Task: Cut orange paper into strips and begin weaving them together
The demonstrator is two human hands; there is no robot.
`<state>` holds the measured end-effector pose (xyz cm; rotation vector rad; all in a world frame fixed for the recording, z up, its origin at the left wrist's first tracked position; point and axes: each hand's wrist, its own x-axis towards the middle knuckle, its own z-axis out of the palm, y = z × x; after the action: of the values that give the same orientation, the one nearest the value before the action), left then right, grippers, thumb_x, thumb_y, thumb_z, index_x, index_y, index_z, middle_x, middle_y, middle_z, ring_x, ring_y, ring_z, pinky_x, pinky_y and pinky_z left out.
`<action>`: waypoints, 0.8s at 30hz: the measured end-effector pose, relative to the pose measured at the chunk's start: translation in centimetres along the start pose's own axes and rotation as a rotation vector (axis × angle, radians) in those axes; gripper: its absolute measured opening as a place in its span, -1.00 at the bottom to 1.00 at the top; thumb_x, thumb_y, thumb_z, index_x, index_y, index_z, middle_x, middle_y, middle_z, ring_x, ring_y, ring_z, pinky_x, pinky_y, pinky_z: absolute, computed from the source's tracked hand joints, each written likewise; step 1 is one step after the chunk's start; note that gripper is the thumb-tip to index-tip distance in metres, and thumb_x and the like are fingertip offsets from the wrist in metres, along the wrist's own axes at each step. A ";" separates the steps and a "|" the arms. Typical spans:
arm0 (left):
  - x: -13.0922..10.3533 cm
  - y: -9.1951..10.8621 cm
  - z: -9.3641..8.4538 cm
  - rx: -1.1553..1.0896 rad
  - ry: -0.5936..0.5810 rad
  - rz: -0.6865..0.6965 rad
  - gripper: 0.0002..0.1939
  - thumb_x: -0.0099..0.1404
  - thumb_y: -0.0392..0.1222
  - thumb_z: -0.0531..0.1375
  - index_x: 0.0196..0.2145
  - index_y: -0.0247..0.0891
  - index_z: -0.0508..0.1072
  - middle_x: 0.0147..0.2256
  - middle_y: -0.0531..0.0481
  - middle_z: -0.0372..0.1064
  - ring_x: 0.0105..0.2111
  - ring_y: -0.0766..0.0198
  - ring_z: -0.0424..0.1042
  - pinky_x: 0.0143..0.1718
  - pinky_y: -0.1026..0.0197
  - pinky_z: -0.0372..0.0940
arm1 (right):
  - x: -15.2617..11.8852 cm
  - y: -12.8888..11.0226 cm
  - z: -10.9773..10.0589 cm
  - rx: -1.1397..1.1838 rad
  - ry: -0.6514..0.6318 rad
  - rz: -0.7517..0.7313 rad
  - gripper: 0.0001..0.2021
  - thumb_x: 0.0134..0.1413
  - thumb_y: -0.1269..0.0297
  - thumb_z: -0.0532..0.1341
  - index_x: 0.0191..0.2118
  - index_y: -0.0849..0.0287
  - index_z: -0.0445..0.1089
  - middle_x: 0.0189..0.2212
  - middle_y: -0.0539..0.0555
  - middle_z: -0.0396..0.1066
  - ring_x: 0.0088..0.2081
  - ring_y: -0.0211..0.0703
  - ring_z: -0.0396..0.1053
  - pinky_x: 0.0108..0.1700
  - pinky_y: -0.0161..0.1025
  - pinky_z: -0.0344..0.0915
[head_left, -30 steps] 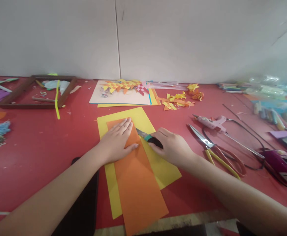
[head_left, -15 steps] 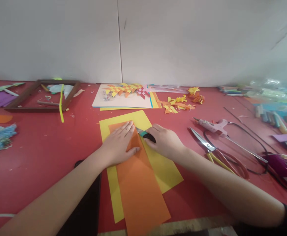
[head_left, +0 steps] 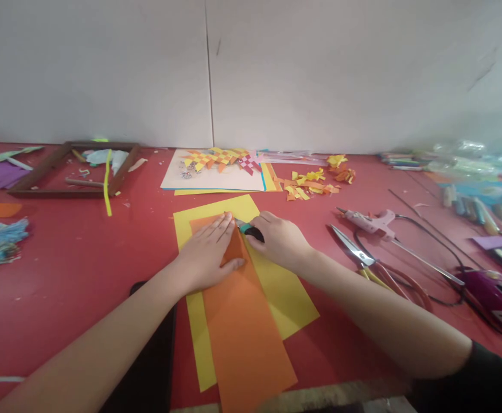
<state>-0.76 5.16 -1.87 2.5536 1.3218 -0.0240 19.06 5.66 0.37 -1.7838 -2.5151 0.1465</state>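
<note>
My left hand (head_left: 205, 252) lies flat on a folded sheet of orange paper (head_left: 248, 338), its fingers stretched toward the top edge. Under the orange sheet is a larger piece of yellow paper (head_left: 294, 310), lying at an angle on the red table. My right hand (head_left: 280, 238) is wrapped round a utility knife (head_left: 252, 230) with a black and teal handle. Its metal blade points left, at the upper right edge of the orange sheet near my left fingertips. The blade's tip is partly hidden there.
Right of my hands lie scissors (head_left: 356, 249) and a pink glue gun (head_left: 371, 221) with its cord. Paper scraps (head_left: 306, 186) and stacked sheets (head_left: 216, 180) with woven paper fish lie behind. A brown frame (head_left: 39, 166) is at left; a dark flat object (head_left: 151, 350) is under my left forearm.
My right hand and the utility knife have moved slightly left and up, closer to my left fingertips. My left hand stays flat on the orange paper.
</note>
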 end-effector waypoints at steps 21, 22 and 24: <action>0.2 -0.8 0.5 -0.112 0.017 0.003 -0.08 0.36 0.28 -0.04 0.41 -0.46 -0.11 0.42 -0.24 -0.35 0.42 -0.07 -0.26 0.37 -0.12 -0.17 | 2.1 2.4 0.6 0.138 0.104 0.217 -0.81 0.23 0.25 0.16 -0.13 0.22 0.42 -0.08 0.26 0.43 -0.08 0.10 0.43 -0.18 -0.16 0.27; 0.2 -0.8 0.4 -0.120 0.009 -0.003 -0.07 0.36 0.29 -0.04 0.41 -0.45 -0.11 0.42 -0.23 -0.35 0.42 -0.07 -0.26 0.37 -0.12 -0.16 | 1.8 2.9 0.6 0.177 0.120 0.248 -0.82 0.23 0.25 0.17 -0.15 0.22 0.43 -0.08 0.27 0.43 -0.06 0.12 0.42 -0.15 -0.14 0.27; 0.2 -0.9 0.3 -0.134 0.000 -0.009 -0.06 0.35 0.31 -0.03 0.42 -0.44 -0.11 0.43 -0.22 -0.36 0.42 -0.06 -0.26 0.38 -0.11 -0.17 | 1.0 4.0 0.5 0.281 0.164 0.304 -0.83 0.21 0.26 0.18 -0.16 0.21 0.44 -0.08 0.28 0.44 -0.02 0.15 0.41 -0.09 -0.11 0.28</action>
<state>-1.27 5.76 -2.36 2.4366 1.2890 0.0609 22.41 7.91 -0.59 -1.9534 -1.9890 0.3336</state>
